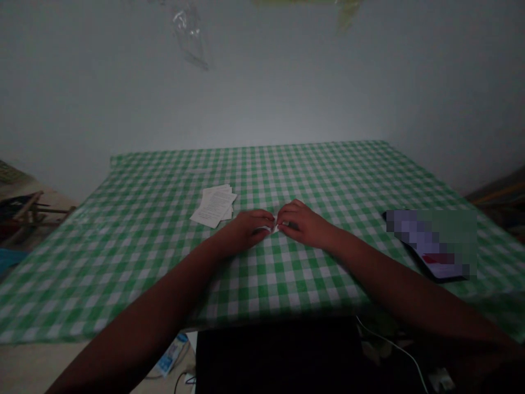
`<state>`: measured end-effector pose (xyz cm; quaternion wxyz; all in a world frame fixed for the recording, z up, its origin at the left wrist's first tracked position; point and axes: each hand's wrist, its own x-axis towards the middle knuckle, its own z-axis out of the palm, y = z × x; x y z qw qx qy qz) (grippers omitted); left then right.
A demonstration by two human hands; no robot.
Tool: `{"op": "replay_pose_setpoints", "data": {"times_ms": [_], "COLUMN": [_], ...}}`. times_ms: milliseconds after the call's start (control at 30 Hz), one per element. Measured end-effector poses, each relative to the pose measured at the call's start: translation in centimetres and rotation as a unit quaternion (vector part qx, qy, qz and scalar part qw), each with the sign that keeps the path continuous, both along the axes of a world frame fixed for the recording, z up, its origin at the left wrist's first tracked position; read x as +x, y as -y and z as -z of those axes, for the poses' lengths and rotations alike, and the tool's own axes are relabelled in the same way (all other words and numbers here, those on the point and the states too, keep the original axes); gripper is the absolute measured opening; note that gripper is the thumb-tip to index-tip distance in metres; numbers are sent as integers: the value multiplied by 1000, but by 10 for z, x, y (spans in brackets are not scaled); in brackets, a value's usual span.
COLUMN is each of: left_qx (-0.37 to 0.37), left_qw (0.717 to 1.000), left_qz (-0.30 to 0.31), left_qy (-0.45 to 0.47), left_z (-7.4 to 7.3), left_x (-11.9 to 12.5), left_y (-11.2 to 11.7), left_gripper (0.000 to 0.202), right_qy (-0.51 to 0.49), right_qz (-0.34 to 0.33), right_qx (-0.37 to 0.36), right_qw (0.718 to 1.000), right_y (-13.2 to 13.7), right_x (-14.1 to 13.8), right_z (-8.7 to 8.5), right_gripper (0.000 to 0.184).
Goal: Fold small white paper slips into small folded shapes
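Both my hands rest on a table under a green and white checked cloth (164,262). My left hand (248,226) and my right hand (302,221) meet at the fingertips, fingers curled, pinching a small white piece of paper (272,228) between them. Most of the paper is hidden by my fingers. A small stack of white printed paper slips (215,204) lies just beyond and to the left of my left hand.
A phone (430,246) lies on the cloth at the right, its screen blurred out. A pale wall stands behind the table. A white cable (394,345) hangs below the front edge, and wooden furniture (24,210) sits at far left.
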<state>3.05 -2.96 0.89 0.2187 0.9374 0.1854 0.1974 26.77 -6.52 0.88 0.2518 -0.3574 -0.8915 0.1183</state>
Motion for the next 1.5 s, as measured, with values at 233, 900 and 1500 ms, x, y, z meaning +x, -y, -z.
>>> {"op": "replay_pose_setpoints", "data": {"times_ms": [233, 900, 1500], "left_qx": [-21, -16, -60], "left_qw": [998, 992, 985], "left_qz": [-53, -127, -164], "left_qy": [2, 17, 2], "left_z": [-1, 8, 3], "left_x": [3, 14, -4], "left_y": [6, 10, -3], "left_gripper": [13, 6, 14], "right_qy": [-17, 7, 111], "right_qz": [51, 121, 16], "right_qx": [1, 15, 21], "right_qw": [999, 993, 993], "right_y": [-3, -7, 13], "right_x": [-5, -14, -13], "right_z": [8, 15, -1], "right_gripper": [5, 9, 41]}}
